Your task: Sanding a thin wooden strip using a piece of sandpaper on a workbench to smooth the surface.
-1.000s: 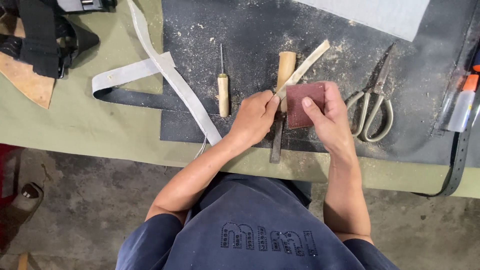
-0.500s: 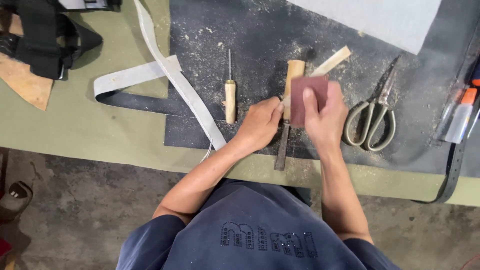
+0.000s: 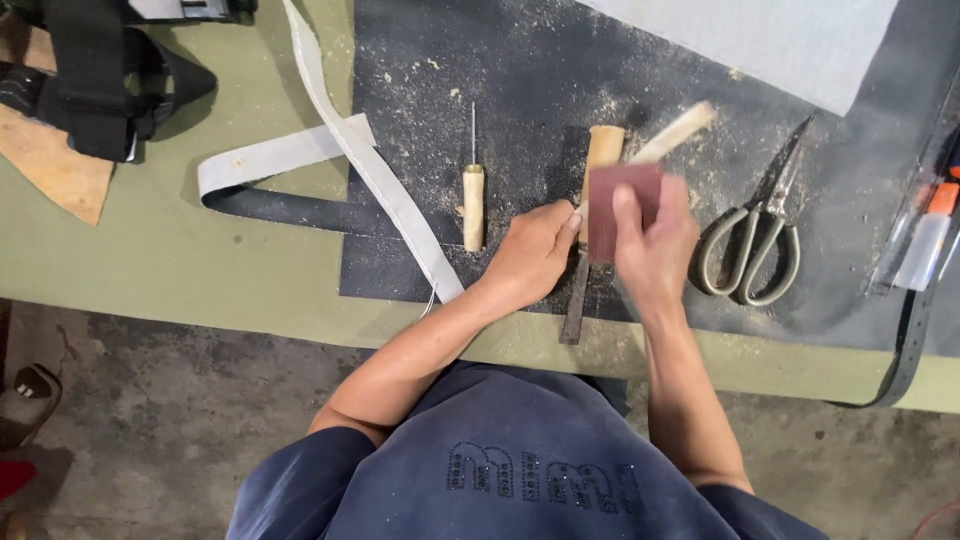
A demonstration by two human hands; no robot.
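My left hand [image 3: 535, 250] presses down on a thin pale strip [image 3: 675, 132] that lies across the dusty black mat [image 3: 520, 70]. My right hand [image 3: 655, 245] grips a reddish-brown sanding block [image 3: 620, 200] and holds it against that strip; the hand is blurred. Under both hands lies a tool with a wooden handle [image 3: 603, 148] and a dark flat blade [image 3: 575, 300] that points toward me.
An awl with a wooden handle [image 3: 473, 190] lies left of my hands, metal scissors [image 3: 755, 245] to the right. A grey strap [image 3: 340, 140] loops at the left, a black belt [image 3: 910, 340] at the right edge, a glue bottle [image 3: 925, 235] nearby, a grey sheet [image 3: 770, 35] beyond.
The sanding block in my right hand has slid up along the strip, away from me. My left hand stays pressed in place. The view shifted slightly.
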